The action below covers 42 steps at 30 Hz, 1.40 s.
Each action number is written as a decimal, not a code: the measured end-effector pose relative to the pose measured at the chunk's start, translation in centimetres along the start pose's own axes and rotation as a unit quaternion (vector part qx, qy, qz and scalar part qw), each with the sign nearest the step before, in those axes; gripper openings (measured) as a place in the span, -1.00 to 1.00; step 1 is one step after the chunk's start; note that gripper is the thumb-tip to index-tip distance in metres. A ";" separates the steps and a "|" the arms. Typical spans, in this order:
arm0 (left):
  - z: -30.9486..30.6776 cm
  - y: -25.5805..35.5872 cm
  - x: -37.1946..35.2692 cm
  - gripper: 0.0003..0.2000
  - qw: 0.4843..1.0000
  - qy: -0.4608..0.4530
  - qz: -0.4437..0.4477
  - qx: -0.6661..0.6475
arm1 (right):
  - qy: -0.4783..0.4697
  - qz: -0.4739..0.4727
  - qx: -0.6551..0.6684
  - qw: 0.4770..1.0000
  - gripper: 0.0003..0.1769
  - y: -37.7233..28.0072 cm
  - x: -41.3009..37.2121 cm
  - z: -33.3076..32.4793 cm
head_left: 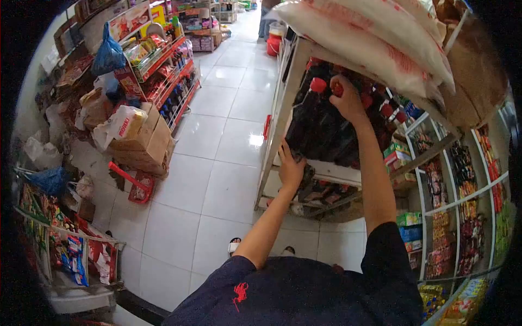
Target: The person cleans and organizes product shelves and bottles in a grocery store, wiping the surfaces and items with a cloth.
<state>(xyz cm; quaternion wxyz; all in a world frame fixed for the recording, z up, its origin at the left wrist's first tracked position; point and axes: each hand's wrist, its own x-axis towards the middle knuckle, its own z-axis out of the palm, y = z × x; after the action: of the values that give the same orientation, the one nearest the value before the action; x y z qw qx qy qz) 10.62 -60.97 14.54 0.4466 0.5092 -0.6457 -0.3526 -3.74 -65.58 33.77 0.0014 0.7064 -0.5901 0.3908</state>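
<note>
Dark bottles with red caps stand close together on a shelf of a white rack (348, 173). My right hand (348, 98) is closed round the red cap of one bottle (338, 87) near the back of the group. Lower and to the left, my left hand (291, 164) is at the shelf's front left corner, by the base of a dark bottle (304, 117) with a bright red cap. The fingers there are bent, and whether they grip the bottle is hard to make out.
Large white sacks (375, 41) lie on top of the rack. Hanging packets fill a rack (462, 201) at the right. Across the tiled aisle are a cardboard box (144, 144), a red basket (142, 187) and shelves of goods (168, 81). A person (266, 22) stands far off.
</note>
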 end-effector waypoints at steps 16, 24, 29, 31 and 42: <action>0.0 0.4 0.4 -0.04 0.999 -0.039 -0.030 0.016 | 0.038 -0.034 -0.023 0.998 -0.63 -0.6 -0.4 0.4; -0.2 -1.5 0.3 -0.01 0.996 -0.082 -0.022 0.019 | 0.126 -0.121 -0.113 0.978 -0.61 -1.5 -1.7 0.0; -0.2 -2.9 0.8 0.02 0.994 -0.109 -0.010 -0.003 | 0.267 -0.162 -0.067 0.948 -0.74 -1.7 -9.3 1.1; 0.0 -3.8 1.0 0.02 0.994 -0.110 0.000 -0.007 | 0.224 -0.093 0.013 0.970 -0.83 -1.5 -13.6 4.1; -0.8 -5.1 1.5 -0.18 0.987 -0.157 -0.017 -0.029 | 0.069 0.237 0.228 0.942 -0.43 -2.4 -18.4 15.7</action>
<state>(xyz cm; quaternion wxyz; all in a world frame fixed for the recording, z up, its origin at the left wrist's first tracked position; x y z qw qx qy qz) 12.97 -63.57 10.51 0.3481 0.4452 -0.6889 -0.4539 6.95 -56.83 13.76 -0.2111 0.4992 -0.6340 0.5516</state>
